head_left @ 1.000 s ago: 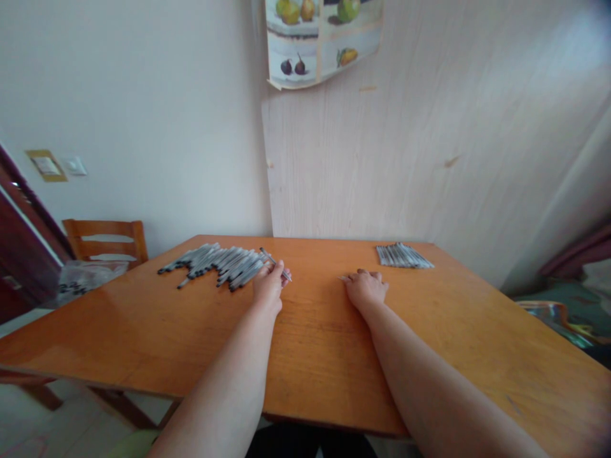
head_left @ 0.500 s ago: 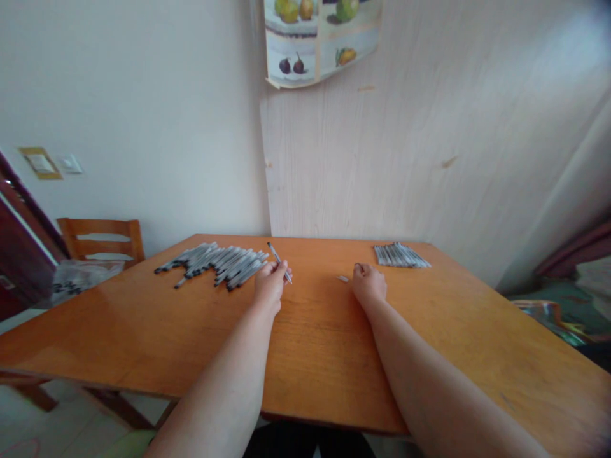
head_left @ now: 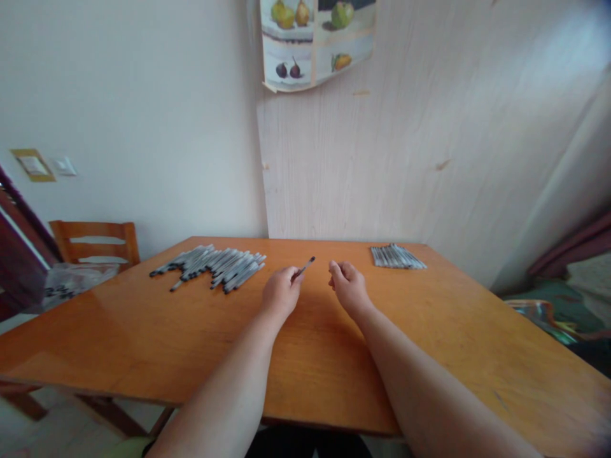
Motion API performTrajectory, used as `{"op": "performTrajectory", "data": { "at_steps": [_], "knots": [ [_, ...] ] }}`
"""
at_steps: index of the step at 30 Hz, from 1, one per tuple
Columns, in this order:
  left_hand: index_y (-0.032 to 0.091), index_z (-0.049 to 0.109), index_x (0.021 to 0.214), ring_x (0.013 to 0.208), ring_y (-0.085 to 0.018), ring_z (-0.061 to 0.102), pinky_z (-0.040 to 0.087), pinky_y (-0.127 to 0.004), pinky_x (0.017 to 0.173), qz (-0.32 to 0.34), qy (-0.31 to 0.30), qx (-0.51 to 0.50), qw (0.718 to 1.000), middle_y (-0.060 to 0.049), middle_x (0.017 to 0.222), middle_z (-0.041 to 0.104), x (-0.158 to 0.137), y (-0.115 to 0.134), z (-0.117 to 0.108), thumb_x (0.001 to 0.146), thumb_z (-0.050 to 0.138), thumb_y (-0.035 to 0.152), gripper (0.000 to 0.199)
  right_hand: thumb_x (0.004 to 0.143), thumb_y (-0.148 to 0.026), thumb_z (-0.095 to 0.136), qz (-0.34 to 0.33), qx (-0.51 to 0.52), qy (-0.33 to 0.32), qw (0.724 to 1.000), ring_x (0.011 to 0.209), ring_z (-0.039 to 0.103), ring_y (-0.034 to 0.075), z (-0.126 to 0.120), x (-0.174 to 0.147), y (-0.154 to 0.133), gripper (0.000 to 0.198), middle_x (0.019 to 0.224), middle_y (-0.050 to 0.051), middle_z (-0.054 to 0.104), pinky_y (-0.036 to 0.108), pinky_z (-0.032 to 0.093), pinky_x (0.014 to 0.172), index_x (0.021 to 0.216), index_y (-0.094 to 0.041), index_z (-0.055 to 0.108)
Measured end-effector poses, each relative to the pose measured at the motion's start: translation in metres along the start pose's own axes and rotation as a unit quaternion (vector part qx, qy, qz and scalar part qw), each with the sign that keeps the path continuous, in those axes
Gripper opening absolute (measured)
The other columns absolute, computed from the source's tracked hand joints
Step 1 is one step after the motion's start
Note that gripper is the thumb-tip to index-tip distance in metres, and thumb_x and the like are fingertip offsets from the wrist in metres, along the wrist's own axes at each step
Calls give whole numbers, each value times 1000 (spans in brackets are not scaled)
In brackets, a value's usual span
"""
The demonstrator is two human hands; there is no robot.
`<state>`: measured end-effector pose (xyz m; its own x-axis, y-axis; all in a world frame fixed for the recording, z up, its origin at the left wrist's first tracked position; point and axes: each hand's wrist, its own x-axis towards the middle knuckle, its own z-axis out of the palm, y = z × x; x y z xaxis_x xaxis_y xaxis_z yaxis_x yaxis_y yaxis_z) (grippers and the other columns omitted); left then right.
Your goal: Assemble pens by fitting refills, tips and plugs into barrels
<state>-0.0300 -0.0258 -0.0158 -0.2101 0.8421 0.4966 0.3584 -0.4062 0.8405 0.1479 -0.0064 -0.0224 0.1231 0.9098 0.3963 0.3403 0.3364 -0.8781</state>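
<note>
My left hand (head_left: 281, 291) is closed round a slim pen (head_left: 307, 264), its dark end pointing up and to the right toward my other hand. Just across a small gap is my right hand (head_left: 349, 284), fingers curled together above the table; whatever they hold, if anything, is too small to make out. To the left lies a loose heap of clear pens with black ends (head_left: 236, 268). A neat row of similar pens (head_left: 396, 256) rests at the back right.
Both forearms reach over the wooden table (head_left: 315, 381), whose far edge runs along the wall. At the left stand a wooden chair (head_left: 95, 232) and a clear plastic bag (head_left: 81, 280) with dark pieces in it. A fruit poster (head_left: 315, 44) hangs above.
My left hand has turned the pen so its dark end points right instead of up-left. My right hand has moved left toward it. The small clear piece on the table no longer shows.
</note>
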Motion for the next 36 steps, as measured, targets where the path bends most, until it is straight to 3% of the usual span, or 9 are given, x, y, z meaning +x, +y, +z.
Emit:
{"op": "performTrajectory", "data": {
  "at_steps": [8,10,12,16,19,23,26,31,36],
  "knots": [
    [28,73,89,90,-26,57,36,-37,87,138,-93,210,963,-10,88,67,-3,2,3,81,62,30,14,85,-60,44,-14,16,-36,999,51,42,13,5,-5,-7,47,51,-2,45,24,30,48,63,-20,53],
    [28,72,92,95,-28,56,35,-39,90,147,-91,231,958,-10,92,67,-3,3,3,81,62,30,15,85,-56,44,-22,8,-44,999,51,41,13,6,-4,-5,44,52,-2,45,24,28,48,62,-20,53],
    [28,70,101,105,-30,53,32,-41,97,149,-47,221,963,-11,103,66,-3,4,2,77,68,30,24,85,-53,44,-18,-1,-42,999,51,42,13,7,-2,-3,42,52,-2,45,24,28,48,62,-20,53],
    [25,61,118,120,-33,45,26,-44,105,132,86,150,976,-14,122,58,-1,3,2,65,79,30,56,84,-53,43,34,22,-9,999,50,43,13,7,-2,-3,39,51,-2,48,25,30,48,66,-20,54],
    [22,62,105,108,-29,53,35,-41,99,78,125,71,987,-12,110,61,1,-3,4,66,78,35,44,83,-53,45,95,107,-7,990,46,41,12,7,-4,-6,37,52,-2,49,25,30,46,70,-20,54],
    [19,63,86,80,-20,60,44,-33,78,-69,50,-81,993,-7,85,64,-1,-4,13,69,75,44,33,81,-54,50,135,221,-44,965,43,38,10,8,-9,-13,36,52,-3,48,23,27,43,73,-19,53],
    [17,64,86,73,-16,62,44,-29,71,-159,-41,-241,956,-7,85,67,-4,0,19,68,75,48,37,80,-55,52,146,253,-80,953,43,38,9,12,-15,-18,37,52,-3,48,22,26,42,74,-19,54],
    [17,65,91,80,-16,65,45,-29,77,-186,-93,-389,897,-7,88,70,-4,5,20,69,77,41,35,80,-54,54,149,257,-126,947,42,37,8,17,-23,-24,36,52,-3,50,22,24,41,74,-18,54],
    [16,63,89,81,-16,66,46,-30,79,-204,-88,-419,880,-7,88,71,-2,4,17,71,76,35,29,83,-55,50,185,282,-141,931,40,39,9,16,-21,-22,39,52,-2,51,22,23,39,77,-17,57]
  ]
}}
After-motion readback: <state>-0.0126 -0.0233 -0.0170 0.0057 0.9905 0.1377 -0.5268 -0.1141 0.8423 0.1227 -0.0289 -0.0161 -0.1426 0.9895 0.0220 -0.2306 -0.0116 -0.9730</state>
